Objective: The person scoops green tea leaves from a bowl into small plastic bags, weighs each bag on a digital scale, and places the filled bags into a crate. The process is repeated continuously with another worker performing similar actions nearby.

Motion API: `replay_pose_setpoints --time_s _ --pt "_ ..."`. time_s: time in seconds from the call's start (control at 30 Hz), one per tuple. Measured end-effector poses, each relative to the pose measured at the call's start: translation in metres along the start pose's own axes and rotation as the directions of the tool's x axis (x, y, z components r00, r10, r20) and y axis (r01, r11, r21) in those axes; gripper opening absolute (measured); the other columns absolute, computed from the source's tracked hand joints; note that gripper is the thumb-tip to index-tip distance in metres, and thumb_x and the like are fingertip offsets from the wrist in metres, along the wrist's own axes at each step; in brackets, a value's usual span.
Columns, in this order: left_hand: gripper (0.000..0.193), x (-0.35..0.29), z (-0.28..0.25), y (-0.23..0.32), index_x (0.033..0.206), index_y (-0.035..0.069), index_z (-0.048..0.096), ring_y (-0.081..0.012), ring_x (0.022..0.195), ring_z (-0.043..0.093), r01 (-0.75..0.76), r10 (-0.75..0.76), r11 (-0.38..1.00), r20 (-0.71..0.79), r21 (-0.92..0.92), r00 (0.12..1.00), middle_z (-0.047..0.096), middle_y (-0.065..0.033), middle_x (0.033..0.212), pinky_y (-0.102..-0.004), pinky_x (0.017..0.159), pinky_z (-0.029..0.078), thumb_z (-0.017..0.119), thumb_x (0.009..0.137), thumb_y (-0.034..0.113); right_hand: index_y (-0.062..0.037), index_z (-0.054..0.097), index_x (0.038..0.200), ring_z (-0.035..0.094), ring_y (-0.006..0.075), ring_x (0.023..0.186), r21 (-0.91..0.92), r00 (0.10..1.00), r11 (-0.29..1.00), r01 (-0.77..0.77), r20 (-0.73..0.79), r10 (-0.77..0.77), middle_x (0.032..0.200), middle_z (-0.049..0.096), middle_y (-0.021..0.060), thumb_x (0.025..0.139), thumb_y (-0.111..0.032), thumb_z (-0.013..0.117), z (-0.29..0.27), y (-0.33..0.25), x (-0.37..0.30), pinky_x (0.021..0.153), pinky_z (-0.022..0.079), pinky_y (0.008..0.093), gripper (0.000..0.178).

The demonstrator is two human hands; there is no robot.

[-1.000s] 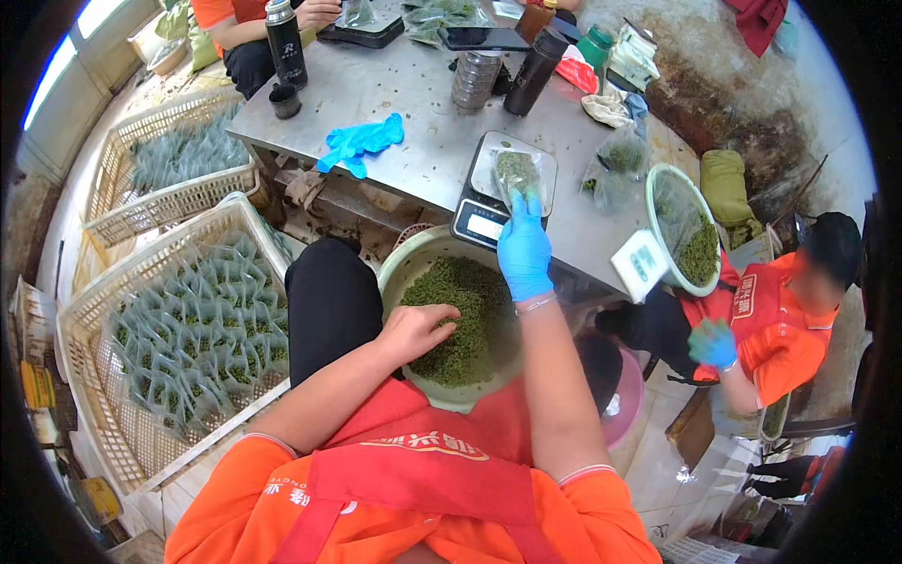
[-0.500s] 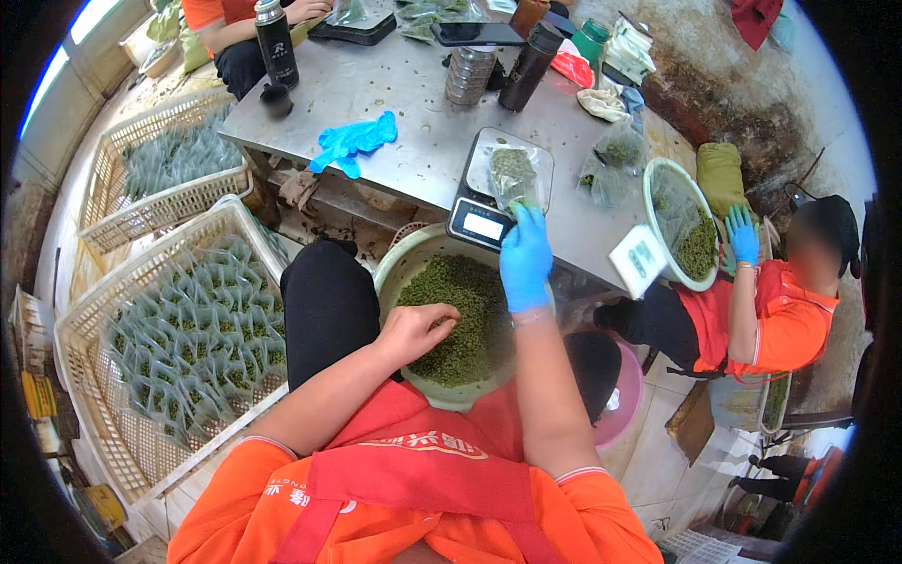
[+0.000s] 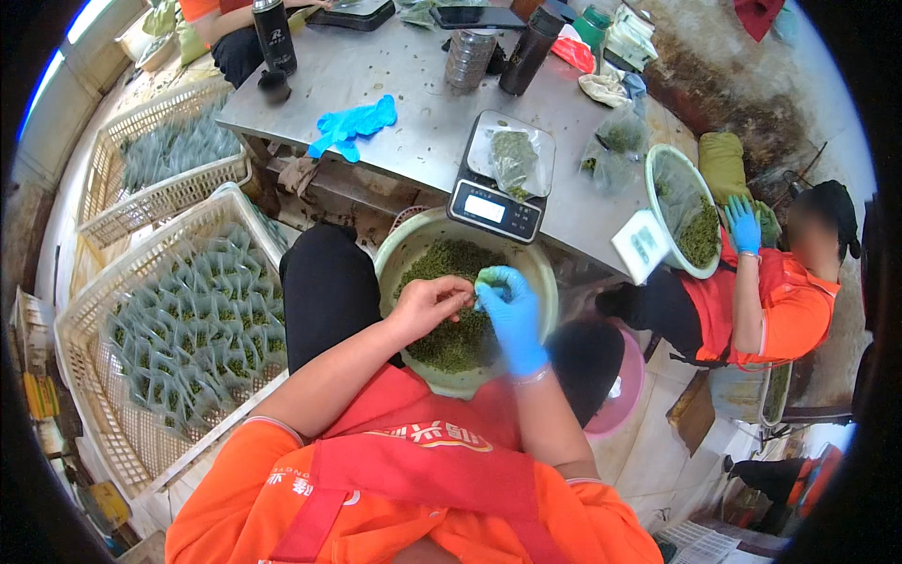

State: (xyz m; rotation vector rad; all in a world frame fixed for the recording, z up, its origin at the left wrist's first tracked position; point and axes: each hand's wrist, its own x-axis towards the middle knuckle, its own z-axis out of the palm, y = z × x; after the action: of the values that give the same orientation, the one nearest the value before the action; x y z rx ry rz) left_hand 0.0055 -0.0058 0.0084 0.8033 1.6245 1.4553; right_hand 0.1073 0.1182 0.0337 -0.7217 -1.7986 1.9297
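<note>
Over a pale green basin (image 3: 552,310) of small green peppercorn-like pieces (image 3: 456,348), my two hands meet with fingertips nearly touching. My bare left hand (image 3: 427,308) is closed in a pinch; whatever lies in it is too small to name. My right hand (image 3: 510,315), in a blue glove with green-stained fingertips, is also closed, and its content is hidden. Just beyond, on the table edge, stands a digital scale (image 3: 495,209) with a lit display. A clear plastic bag of green pieces (image 3: 514,162) rests on its pan.
On the metal table (image 3: 395,150) lie a blue glove (image 3: 352,127), bottles and filled bags (image 3: 615,141). White crates (image 3: 80,348) of filled bags stand at left. At right, a co-worker (image 3: 775,291) sits beside another basin (image 3: 655,202). A pink basin (image 3: 631,395) is near my right knee.
My right hand has left the bag on the scale and come back over the basin, its fingers now closed. My left hand has moved slightly right and up toward it.
</note>
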Motion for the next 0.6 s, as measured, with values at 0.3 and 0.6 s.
replay_pose_setpoints --time_s 0.3,0.6 --pt "0.019 -0.004 0.004 -0.009 0.103 -0.003 0.059 -0.0093 0.073 0.061 -0.030 0.027 0.998 -0.056 -0.054 0.998 0.065 -0.0073 0.088 -0.0240 0.061 0.052 0.055 0.090 0.011 -0.0009 0.063 0.096 0.057 0.0088 0.063 -0.131 0.998 0.991 -0.029 0.059 0.037 0.081 0.062 0.0038 0.082 -0.006 0.063 -0.010 0.022 0.007 0.056 0.048 0.0224 0.014" --pt "0.019 -0.005 0.000 -0.002 0.102 -0.002 0.058 -0.0084 0.067 0.059 0.016 -0.018 0.999 -0.080 -0.029 0.997 0.066 -0.0071 0.087 -0.0235 0.060 0.051 0.055 0.090 0.012 -0.0076 0.059 0.115 0.061 0.0176 0.073 -0.463 0.921 0.830 0.310 -0.070 -0.383 0.111 0.059 0.0098 0.085 -0.006 0.056 -0.019 -0.016 0.051 0.065 0.050 0.0287 0.030"
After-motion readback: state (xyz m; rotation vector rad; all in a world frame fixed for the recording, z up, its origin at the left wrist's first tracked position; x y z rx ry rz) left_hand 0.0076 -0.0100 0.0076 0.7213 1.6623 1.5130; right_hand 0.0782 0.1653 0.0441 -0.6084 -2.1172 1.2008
